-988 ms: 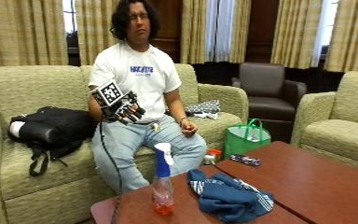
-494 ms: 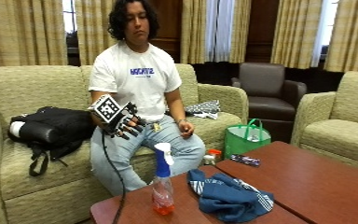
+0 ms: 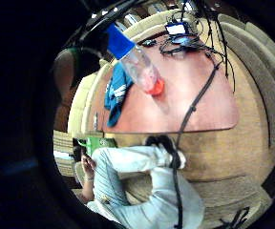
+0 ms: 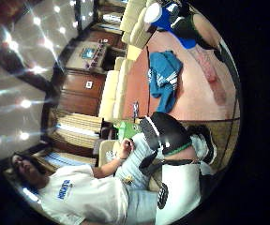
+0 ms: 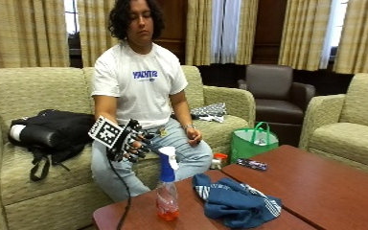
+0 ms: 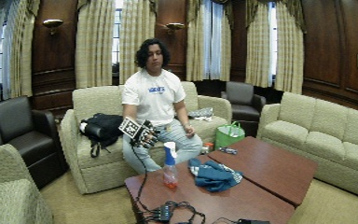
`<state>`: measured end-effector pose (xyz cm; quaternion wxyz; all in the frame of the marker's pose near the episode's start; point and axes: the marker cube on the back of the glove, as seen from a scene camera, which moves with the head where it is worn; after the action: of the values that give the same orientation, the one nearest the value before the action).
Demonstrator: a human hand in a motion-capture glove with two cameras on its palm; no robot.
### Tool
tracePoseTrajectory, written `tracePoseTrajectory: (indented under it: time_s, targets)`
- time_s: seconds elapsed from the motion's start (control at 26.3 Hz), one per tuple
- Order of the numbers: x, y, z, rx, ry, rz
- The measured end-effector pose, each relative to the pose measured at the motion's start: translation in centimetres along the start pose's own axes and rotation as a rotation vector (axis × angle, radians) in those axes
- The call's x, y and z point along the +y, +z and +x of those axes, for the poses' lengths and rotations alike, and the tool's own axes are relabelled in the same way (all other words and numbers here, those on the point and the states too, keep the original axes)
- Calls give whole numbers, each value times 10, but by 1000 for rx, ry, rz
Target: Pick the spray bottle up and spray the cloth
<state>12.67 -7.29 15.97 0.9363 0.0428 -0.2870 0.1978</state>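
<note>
- Blue-capped, with a white trigger head and orange-red liquid low in its clear body, the spray bottle (image 5: 166,191) stands upright on the table (image 5: 311,191), near the corner closest to the seated person.
- Just beside it on the same wood top, towards the middle of that near edge, lies the blue cloth (image 5: 235,203), crumpled in a heap, apart from the bottle.
- The gloved right hand (image 5: 130,143) hangs in the air above the person's knee, near the bottle's head but short of it, not touching it.
- Its fingers are spread and loosely bent, grasping nothing.
- The bare hand (image 5: 193,136) rests on the person's thigh, away from the table.
- Judged from this, the task is only at its start: the reach is under way, nothing has been lifted and the cloth looks untouched.
- What remains: closing round the bottle's neck, lifting it, aiming the nozzle at the cloth and squeezing the trigger.
</note>
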Motion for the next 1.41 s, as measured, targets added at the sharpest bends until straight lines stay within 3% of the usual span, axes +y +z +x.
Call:
tracePoseTrajectory:
  time_s: [0.65,1.1,1.41]
  targets:
    - [-80,48,32,-243,186,27]
    - [-130,72,36,-332,210,37]
    - [-153,83,41,-363,147,66]
